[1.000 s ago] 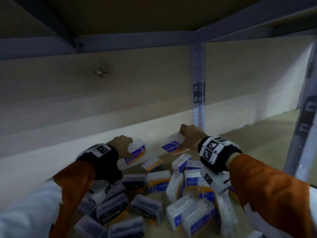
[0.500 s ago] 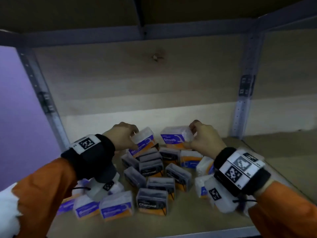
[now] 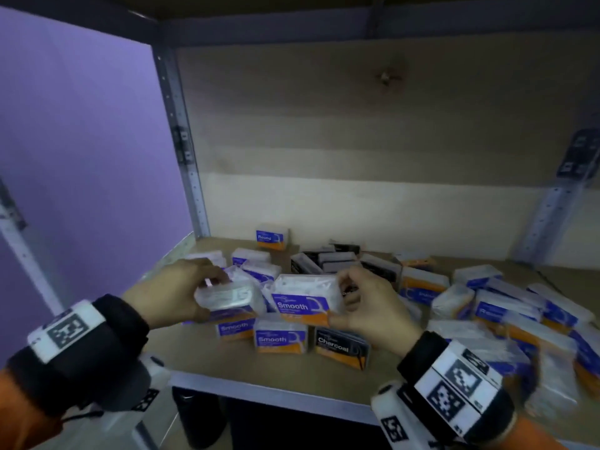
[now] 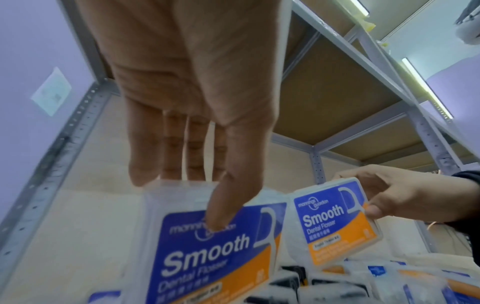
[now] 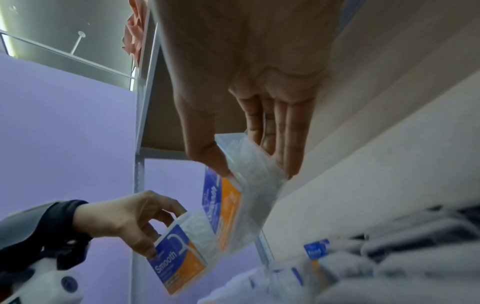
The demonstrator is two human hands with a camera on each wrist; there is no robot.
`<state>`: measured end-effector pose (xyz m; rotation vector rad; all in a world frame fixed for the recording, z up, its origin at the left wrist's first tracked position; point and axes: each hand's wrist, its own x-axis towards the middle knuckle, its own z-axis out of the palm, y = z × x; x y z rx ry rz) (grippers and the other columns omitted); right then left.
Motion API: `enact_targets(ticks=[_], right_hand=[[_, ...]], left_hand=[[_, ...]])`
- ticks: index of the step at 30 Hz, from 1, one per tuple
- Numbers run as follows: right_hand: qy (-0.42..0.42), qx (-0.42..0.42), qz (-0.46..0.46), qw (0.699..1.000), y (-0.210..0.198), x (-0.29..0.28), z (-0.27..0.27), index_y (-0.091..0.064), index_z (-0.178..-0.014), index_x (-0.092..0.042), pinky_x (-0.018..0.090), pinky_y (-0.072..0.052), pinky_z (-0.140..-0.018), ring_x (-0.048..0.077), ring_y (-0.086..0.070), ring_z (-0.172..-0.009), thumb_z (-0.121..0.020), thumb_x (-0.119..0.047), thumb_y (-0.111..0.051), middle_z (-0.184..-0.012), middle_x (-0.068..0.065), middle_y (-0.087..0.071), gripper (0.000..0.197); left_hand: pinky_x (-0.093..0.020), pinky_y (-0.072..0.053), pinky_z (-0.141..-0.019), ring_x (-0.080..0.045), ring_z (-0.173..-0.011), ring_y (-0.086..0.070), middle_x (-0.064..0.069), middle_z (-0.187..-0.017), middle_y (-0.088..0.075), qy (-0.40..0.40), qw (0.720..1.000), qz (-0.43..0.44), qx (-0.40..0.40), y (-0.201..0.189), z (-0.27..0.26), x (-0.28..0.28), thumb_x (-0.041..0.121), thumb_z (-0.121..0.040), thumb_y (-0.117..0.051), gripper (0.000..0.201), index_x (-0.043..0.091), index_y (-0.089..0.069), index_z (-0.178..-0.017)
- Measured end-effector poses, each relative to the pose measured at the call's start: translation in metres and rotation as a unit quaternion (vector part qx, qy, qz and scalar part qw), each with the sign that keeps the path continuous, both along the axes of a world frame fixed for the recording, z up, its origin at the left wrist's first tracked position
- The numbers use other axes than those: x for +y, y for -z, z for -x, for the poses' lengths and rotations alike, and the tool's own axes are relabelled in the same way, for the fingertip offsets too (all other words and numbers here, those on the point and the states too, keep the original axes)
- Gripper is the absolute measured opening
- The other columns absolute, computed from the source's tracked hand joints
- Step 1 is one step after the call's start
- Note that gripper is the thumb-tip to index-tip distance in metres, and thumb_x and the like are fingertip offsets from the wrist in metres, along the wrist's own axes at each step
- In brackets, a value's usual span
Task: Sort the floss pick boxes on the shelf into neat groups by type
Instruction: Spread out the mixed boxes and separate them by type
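Note:
My left hand [image 3: 181, 292] grips a clear floss pick box with a blue and orange "Smooth" label [image 3: 229, 295], held above the shelf's front left; its thumb presses that Smooth box's label [image 4: 218, 253]. My right hand [image 3: 367, 303] pinches a second Smooth box [image 3: 305, 300] by its right end, just right of the first. That second box [image 4: 335, 222] hangs tilted beside the first. Two Smooth boxes [image 3: 279, 334] and a black Charcoal box [image 3: 341, 344] stand in a row below my hands. A Round box [image 3: 271, 238] stands alone at the back.
Black Charcoal boxes [image 3: 337, 263] cluster at the middle back. A loose heap of white, blue and orange boxes [image 3: 506, 306] fills the right side. The wooden shelf [image 3: 207, 355] has a metal front edge, a grey upright post [image 3: 181, 141] at the left and a purple wall [image 3: 81, 157] beyond.
Both hands have drawn back from the rear of the shelf toward its front left, each carrying its Smooth box. The view has swung to the left.

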<state>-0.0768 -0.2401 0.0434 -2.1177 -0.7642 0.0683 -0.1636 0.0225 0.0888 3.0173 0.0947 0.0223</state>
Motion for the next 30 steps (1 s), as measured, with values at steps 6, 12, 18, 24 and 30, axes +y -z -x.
enact_targets(ticks=[6,12,18,24,30], right_hand=[[-0.061,0.044,0.005,0.997,0.037,0.009,0.009,-0.049,-0.085,-0.035,0.031,-0.055,-0.082,0.017,-0.062,-0.094,-0.070,-0.020,-0.079,-0.100,-0.005,-0.057,0.036],[-0.068,0.078,0.009,0.995,0.065,0.019,0.012,-0.054,-0.102,-0.016,0.021,-0.051,-0.082,0.021,-0.061,-0.100,-0.073,-0.011,-0.076,-0.105,0.001,-0.055,0.036],[-0.079,0.071,0.026,0.994,0.085,0.030,0.010,-0.048,-0.095,-0.016,0.023,-0.049,-0.086,0.016,-0.055,-0.093,-0.079,-0.005,-0.070,-0.097,-0.003,-0.048,0.029],[-0.064,0.086,0.031,0.994,0.095,0.037,0.006,-0.051,-0.103,-0.009,0.031,-0.049,-0.091,0.025,-0.059,-0.101,-0.081,-0.005,-0.067,-0.100,0.000,-0.051,0.028],[-0.048,0.062,0.073,0.994,0.099,0.043,0.004,-0.053,-0.110,-0.007,0.033,-0.048,-0.095,0.022,-0.058,-0.106,-0.084,-0.010,-0.065,-0.114,0.009,-0.058,0.029]], left_hand=[[-0.009,-0.036,-0.076,-0.009,-0.100,-0.056,0.006,-0.117,-0.060,-0.001,0.999,0.013,0.035,0.046,0.013,0.009,0.015,-0.070,-0.071,0.055,0.022,-0.059,-0.123],[0.002,-0.033,-0.071,-0.006,-0.103,-0.055,0.011,-0.121,-0.057,0.003,0.998,0.031,0.053,0.072,0.015,0.022,0.016,-0.071,-0.069,0.054,0.027,-0.059,-0.123],[-0.005,-0.034,-0.081,-0.007,-0.112,-0.055,0.011,-0.128,-0.055,0.003,0.998,0.039,0.046,0.092,0.009,0.030,0.016,-0.072,-0.069,0.055,0.030,-0.058,-0.124],[-0.017,-0.041,-0.089,-0.011,-0.113,-0.056,0.008,-0.130,-0.053,-0.005,0.999,0.036,0.037,0.095,0.005,0.034,0.022,-0.077,-0.069,0.054,0.031,-0.055,-0.128],[-0.017,-0.038,-0.090,-0.014,-0.115,-0.056,0.004,-0.130,-0.053,-0.006,0.999,0.037,0.033,0.098,-0.002,0.036,0.020,-0.080,-0.069,0.052,0.028,-0.054,-0.130]])
